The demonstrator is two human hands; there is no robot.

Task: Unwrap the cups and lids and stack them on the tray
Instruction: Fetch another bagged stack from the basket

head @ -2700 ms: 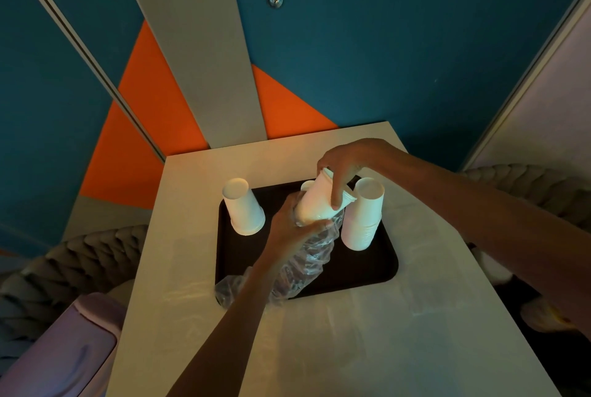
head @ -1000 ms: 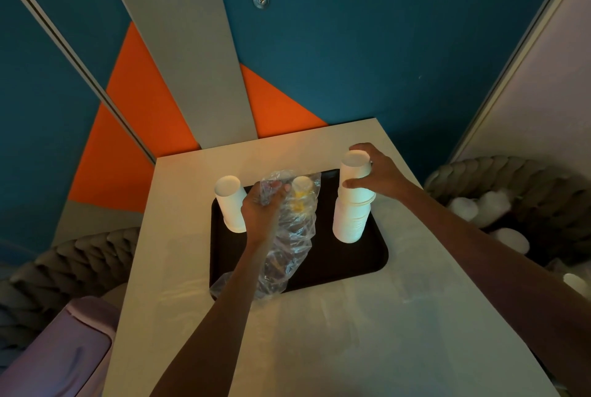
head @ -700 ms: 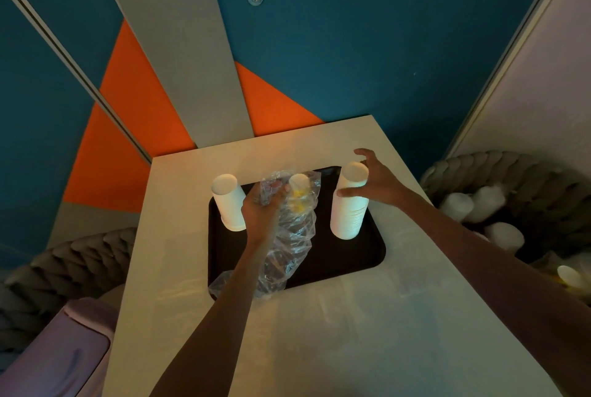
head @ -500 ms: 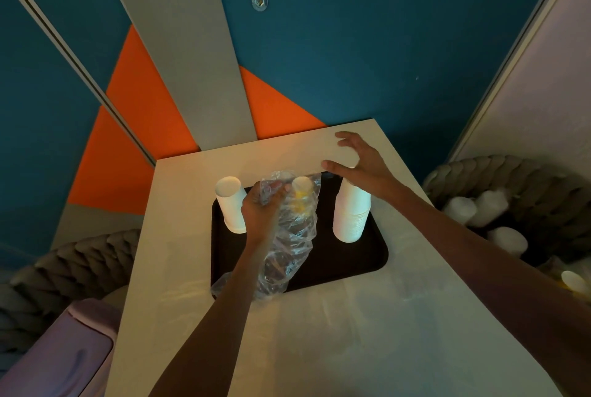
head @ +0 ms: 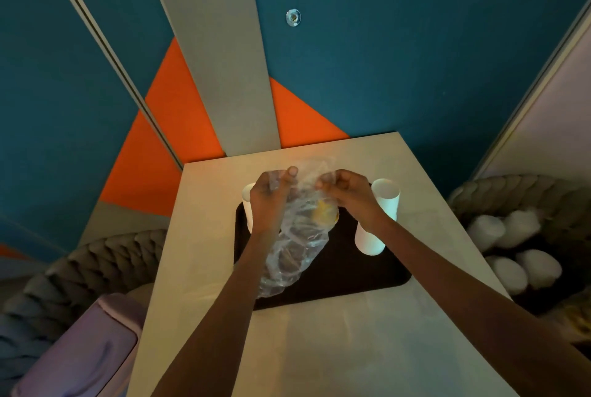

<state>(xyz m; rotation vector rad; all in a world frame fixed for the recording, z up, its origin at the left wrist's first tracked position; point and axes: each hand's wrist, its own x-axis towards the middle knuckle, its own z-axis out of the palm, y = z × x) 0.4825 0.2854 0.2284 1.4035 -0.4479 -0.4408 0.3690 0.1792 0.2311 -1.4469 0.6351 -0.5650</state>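
Tray [head: 351, 272] sits mid-frame on the tabletop [head: 319, 348], with bare tabletop filling the lower centre in front of it. The tray's far edge is hidden behind my hands.

Plastic wrap [head: 300, 236] hangs crumpled over the tray's left half, its lower end reaching the near-left corner. Something yellowish shows through it; can't tell what.

Left hand [head: 271, 198], centre frame, thumb up: grip pinched on the wrap's top left. Right hand [head: 345, 195] is just beside it, fingers curled, grip clamped on the wrap's top right. Both forearms come up from the bottom edge and converge.

Tall cup stack [head: 380, 217] stands upright at the tray's right, beside my right wrist, with open tray between it and the wrap. Second cup stack [head: 247, 201] is mostly hidden behind my left hand.
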